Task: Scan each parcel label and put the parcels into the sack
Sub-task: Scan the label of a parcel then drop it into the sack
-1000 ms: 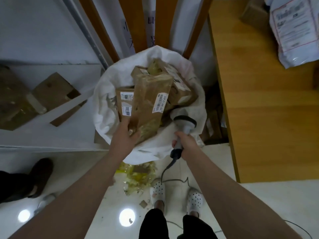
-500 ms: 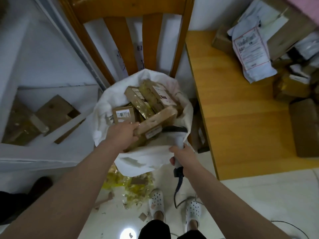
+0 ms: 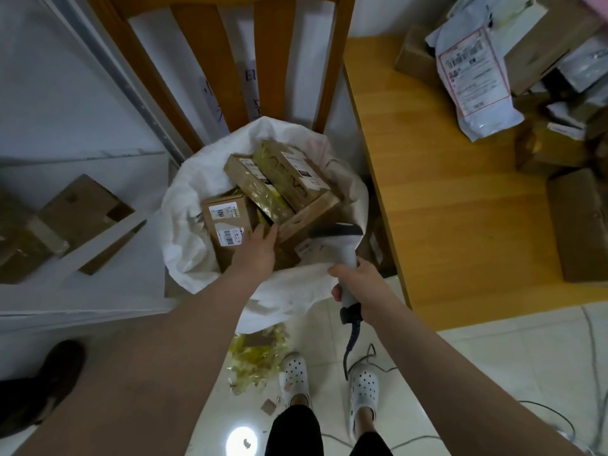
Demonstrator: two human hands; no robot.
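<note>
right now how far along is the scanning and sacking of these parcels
Done: several cardboard parcels lie in the white sack. In hand: the left hand reaches into the sack, fingers straight against the parcels; the right hand grips the barcode scanner. Left: a white poly mailer and several cardboard boxes wait on the wooden table, so a good share remains.

1. We wear white clogs [image 3: 293,373] with round holes, seen below our right hand [image 3: 358,281].
2. Our black trousers [image 3: 292,432] show further below both hands.
3. Our left hand [image 3: 260,255] and forearms [image 3: 197,340] are bare.
</note>
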